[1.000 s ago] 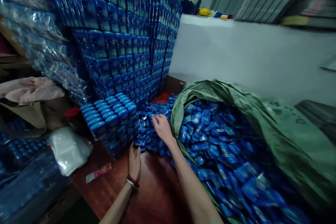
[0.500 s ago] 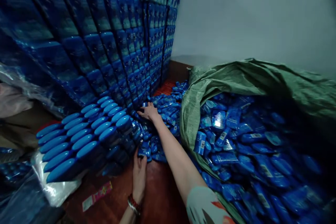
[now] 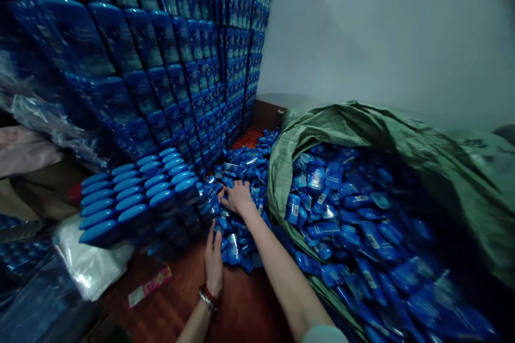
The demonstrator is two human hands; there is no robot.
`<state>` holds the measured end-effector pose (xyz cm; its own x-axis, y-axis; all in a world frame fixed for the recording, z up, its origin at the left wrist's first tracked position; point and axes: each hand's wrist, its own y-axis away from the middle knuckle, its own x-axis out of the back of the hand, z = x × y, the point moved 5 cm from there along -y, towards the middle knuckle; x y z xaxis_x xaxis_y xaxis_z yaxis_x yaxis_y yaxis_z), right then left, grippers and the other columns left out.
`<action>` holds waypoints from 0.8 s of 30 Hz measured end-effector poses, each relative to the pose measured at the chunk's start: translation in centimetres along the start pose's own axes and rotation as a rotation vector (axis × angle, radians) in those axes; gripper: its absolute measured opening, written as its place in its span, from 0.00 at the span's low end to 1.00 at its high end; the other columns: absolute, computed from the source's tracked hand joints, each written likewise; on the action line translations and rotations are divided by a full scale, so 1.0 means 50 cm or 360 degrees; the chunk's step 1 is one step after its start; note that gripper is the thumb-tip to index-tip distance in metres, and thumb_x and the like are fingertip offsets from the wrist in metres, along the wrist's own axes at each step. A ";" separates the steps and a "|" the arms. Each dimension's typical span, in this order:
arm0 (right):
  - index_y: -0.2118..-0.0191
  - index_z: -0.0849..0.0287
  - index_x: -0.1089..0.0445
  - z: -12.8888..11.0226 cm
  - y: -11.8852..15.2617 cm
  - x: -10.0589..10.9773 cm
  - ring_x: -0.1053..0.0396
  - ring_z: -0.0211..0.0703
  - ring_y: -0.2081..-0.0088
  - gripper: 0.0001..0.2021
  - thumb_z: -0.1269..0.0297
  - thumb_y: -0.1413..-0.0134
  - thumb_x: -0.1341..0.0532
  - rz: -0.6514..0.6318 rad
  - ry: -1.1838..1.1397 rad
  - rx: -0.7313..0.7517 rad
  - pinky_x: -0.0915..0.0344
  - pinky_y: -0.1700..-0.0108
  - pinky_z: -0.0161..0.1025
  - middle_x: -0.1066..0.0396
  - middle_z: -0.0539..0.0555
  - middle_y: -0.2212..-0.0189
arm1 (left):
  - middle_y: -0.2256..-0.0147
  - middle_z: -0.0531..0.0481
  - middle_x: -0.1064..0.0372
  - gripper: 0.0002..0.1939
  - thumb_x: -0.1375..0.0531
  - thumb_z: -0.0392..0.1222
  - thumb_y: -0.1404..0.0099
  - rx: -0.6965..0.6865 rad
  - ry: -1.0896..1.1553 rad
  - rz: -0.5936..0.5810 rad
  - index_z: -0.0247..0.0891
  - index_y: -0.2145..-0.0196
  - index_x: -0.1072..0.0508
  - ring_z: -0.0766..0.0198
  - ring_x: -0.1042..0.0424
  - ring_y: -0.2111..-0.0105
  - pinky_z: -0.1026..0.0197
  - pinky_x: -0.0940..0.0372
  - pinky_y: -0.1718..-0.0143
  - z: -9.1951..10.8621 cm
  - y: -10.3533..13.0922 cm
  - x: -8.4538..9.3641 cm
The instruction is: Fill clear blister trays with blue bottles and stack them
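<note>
Small blue bottles [image 3: 235, 246] lie in a loose pile on the reddish-brown floor, near the middle of the head view. My left hand [image 3: 214, 260], with beads and a metal bracelet at the wrist, touches the near left edge of that pile, its fingers pointing up and apart. Over the top of the pile is my right hand [image 3: 238, 196], fingers spread and bent down onto the bottles; nothing is visibly gripped in it. Left of both hands stands a block of upright blue bottles [image 3: 131, 214] in close rows.
A tall stack of wrapped blue bottles [image 3: 161, 86] rises behind at the left. At the right, a green sack [image 3: 280, 171] lies open, full of loose bottles. Clear plastic [image 3: 94, 262] and a pink strip [image 3: 149, 286] lie at the lower left. A pale wall [image 3: 362, 37] stands behind.
My right hand has drawn back toward me from the stack's foot, over the pile. More bottles now lie in front near my left hand. The view has tilted up and shifted right.
</note>
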<state>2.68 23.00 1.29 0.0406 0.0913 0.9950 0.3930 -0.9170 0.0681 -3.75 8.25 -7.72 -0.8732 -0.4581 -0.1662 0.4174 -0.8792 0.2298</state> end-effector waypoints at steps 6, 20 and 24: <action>0.51 0.58 0.32 -0.020 0.124 -0.015 0.45 0.58 0.45 0.21 0.51 0.45 0.45 0.0080 -0.0004 0.0148 0.57 0.43 0.56 0.36 0.64 0.50 | 0.42 0.44 0.42 0.28 0.45 0.57 0.39 -0.0096 -0.0287 -0.0108 0.39 0.46 0.35 0.55 0.48 0.39 0.52 0.55 0.38 -0.014 0.090 0.003; 0.61 0.57 0.25 0.053 0.366 -0.030 0.58 0.53 0.35 0.12 0.64 0.42 0.46 0.0211 -0.0472 0.0389 0.51 0.39 0.54 0.49 0.59 0.38 | 0.34 0.46 0.77 0.33 0.48 0.52 0.36 -0.0031 -0.0582 -0.0759 0.40 0.37 0.50 0.55 0.74 0.35 0.50 0.67 0.36 -0.071 0.329 -0.059; 0.60 0.56 0.26 0.078 0.357 0.026 0.39 0.47 0.44 0.12 0.66 0.42 0.47 0.0324 -0.0813 0.0211 0.40 0.45 0.47 0.35 0.58 0.47 | 0.34 0.50 0.70 0.26 0.49 0.51 0.35 -0.0096 -0.0587 -0.0514 0.46 0.41 0.41 0.54 0.68 0.35 0.49 0.65 0.36 -0.058 0.298 0.001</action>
<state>13.34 8.26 3.52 0.5542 0.1245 0.8230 0.4415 -0.8822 -0.1639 3.16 -5.23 -7.10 -0.9867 -0.0934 0.1333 0.1150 -0.9796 0.1645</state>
